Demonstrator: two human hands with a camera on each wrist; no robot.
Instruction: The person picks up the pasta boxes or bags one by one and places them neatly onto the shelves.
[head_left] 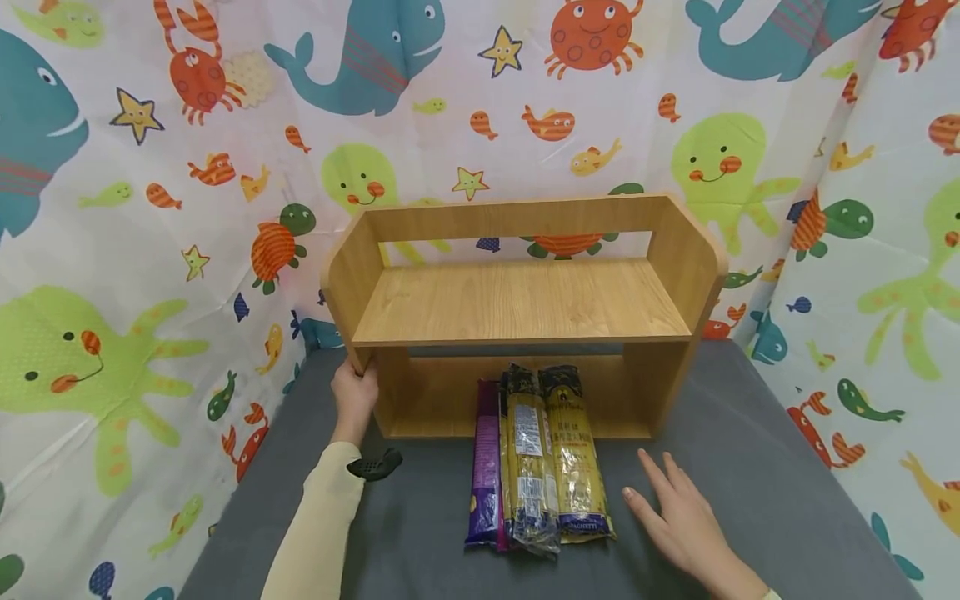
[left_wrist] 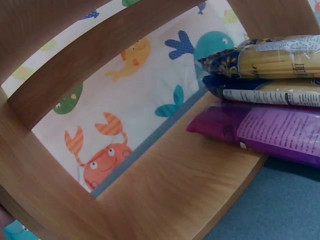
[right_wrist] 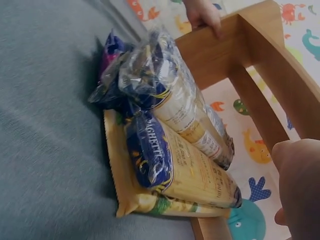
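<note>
Head view: my left hand [head_left: 355,402] is clamped on the two-tier, light-brown wooden shelf [head_left: 525,300] at its eight o'clock edge. Long yellow plastic packets [head_left: 579,467], with a purple plastic packet [head_left: 486,475] at their nine o'clock, lie at the shelf's six o'clock, jutting over the grey tabletop [head_left: 427,517]. My right hand [head_left: 678,518], fingers spread apart, is at five o'clock, near the packets.

We see a wooden shelf [left_wrist: 190,167], its lower board crossed at 3 o'clock by a purple packet [left_wrist: 272,127], with 2 yellow packets [left_wrist: 280,60] above it toward 2 o'clock. We also see an orange printed crab [left_wrist: 109,161] at 8 o'clock.
</note>
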